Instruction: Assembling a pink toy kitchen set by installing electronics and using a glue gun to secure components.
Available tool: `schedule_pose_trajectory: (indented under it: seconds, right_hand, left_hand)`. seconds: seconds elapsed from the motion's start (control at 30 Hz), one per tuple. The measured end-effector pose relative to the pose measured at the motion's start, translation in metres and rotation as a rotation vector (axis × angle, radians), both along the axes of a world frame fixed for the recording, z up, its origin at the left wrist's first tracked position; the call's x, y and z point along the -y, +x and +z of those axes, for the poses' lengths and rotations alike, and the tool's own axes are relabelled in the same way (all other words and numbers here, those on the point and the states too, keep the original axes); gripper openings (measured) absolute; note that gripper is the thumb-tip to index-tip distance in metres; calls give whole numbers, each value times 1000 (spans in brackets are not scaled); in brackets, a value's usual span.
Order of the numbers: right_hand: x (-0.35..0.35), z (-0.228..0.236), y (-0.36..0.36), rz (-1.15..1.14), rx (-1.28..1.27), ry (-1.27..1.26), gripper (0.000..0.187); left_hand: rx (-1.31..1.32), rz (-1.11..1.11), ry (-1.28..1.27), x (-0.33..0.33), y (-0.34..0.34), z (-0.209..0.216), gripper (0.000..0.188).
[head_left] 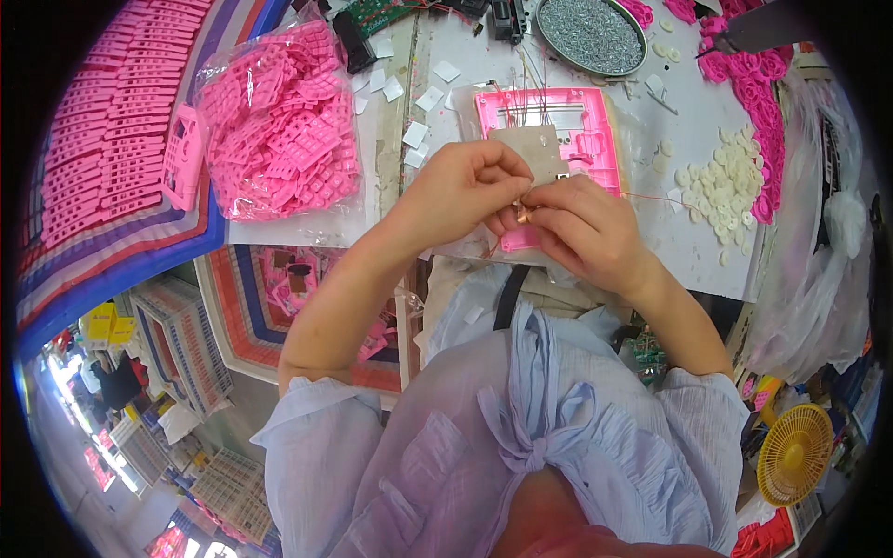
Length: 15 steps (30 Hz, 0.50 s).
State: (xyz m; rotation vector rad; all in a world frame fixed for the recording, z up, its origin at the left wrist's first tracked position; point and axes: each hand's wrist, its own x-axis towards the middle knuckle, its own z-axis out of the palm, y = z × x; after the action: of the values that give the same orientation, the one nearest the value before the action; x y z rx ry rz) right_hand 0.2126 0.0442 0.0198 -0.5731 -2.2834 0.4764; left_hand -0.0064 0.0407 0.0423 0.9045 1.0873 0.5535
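Note:
My left hand point(462, 189) and my right hand point(581, 228) meet over the near edge of a pink plastic housing point(567, 126) lying flat on the white table. Both pinch a small metallic part point(523, 215) between their fingertips. A grey circuit board point(538, 153) rests on the housing just beyond my fingers, with thin wires running up from it. A thin red wire point(651, 197) trails off to the right of my right hand.
A clear bag of pink plastic parts point(279, 121) lies at the left, beside stacked pink pieces point(112, 130). A round tray of small screws point(591, 33) sits at the back. White round buttons point(721, 181) and pink rings point(758, 102) lie at the right. A yellow fan point(793, 453) stands low right.

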Motion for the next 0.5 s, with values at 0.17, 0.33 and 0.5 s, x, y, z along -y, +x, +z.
schedule_pose_trajectory:
  seconds: [0.17, 0.33, 0.5]
  right_hand:
    - [-2, -2, 5, -5, 164, 41, 20]
    - [-1, -9, 2, -20, 204, 69, 14]
    - [3, -7, 0, -28, 260, 50, 16]
  left_hand:
    - [-420, -126, 691, 12, 4, -4, 16]
    - [-505, -85, 1046, 23, 8, -25, 17]
    - [-568, -85, 1134, 27, 10, -34, 22]
